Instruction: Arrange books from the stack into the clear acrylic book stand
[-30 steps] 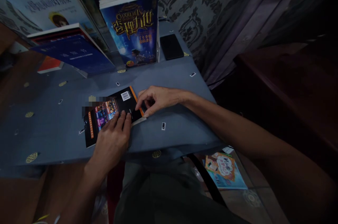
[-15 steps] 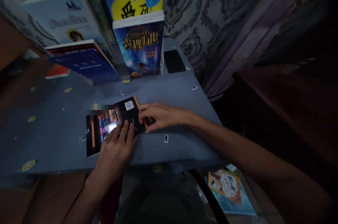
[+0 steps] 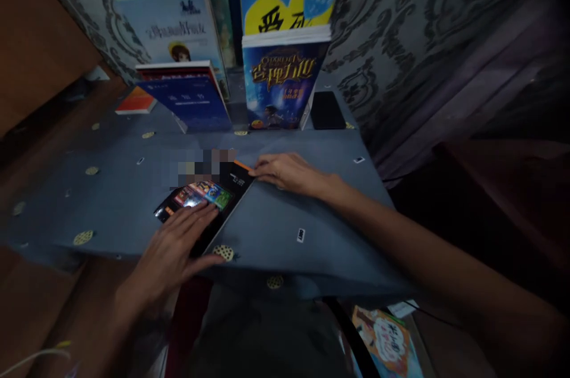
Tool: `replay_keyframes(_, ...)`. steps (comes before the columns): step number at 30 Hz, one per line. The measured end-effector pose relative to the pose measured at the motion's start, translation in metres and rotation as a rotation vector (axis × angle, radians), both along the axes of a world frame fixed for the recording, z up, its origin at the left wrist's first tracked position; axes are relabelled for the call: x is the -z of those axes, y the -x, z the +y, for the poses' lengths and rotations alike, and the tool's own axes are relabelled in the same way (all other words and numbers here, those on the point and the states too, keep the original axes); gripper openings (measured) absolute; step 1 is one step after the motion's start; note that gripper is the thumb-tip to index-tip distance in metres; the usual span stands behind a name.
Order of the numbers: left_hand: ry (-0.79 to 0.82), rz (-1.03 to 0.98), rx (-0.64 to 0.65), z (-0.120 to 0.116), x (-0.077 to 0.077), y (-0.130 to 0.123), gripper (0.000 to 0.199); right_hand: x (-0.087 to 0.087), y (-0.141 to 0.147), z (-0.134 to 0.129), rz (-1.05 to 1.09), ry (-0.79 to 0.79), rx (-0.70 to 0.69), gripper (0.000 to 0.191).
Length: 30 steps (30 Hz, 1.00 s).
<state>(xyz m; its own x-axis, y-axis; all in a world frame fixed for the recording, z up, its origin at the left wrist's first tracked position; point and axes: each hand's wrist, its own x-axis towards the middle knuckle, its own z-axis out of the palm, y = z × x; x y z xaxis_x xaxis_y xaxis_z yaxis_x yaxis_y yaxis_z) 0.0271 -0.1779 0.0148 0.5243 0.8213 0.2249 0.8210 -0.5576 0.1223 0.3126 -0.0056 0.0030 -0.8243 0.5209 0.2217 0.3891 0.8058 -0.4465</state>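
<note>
left of center in the frame, i see the left hand (image 3: 171, 244) spread flat on 1 black book (image 3: 223, 200); the right hand (image 3: 287, 172), nearly closed, pinches its corner.

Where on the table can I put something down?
The table is bare left of the black book, and between that book, the right forearm and the front edge. The back is crowded: standing books and a dark flat thing.

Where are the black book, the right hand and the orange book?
Black book (image 3: 222, 195): head view, on its picture panel.
Right hand (image 3: 289, 173): head view, its middle.
Orange book (image 3: 136, 101): head view, its cover.
</note>
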Motion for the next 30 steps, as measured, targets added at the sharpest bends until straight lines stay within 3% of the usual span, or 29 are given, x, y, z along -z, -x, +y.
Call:
replay_keyframes(4, 0.07, -0.034, -0.01, -0.009, -0.003, 0.016, 0.077, 0.001, 0.021, 0.021, -0.127, -0.114, 0.047, 0.025)
replay_keyframes(9, 0.05, -0.007, -0.039, -0.018, -0.001, 0.013, 0.054, 0.007, 0.043, 0.034, -0.119, -0.177, 0.102, 0.03)
replay_keyframes(18, -0.113, 0.029, -0.082, -0.013, 0.002, -0.004, 0.032, 0.025, 0.046, 0.006, 0.023, -0.167, 0.232, 0.035)
replay_keyframes(24, -0.179, 0.077, -0.032, -0.011, 0.002, -0.005, 0.029, 0.027, 0.049, -0.036, 0.165, -0.186, 0.004, 0.032)
replay_keyframes(30, -0.146, 0.045, -0.039, -0.01, 0.002, -0.005, 0.026, 0.023, 0.057, -0.071, 0.227, -0.089, -0.182, 0.028)
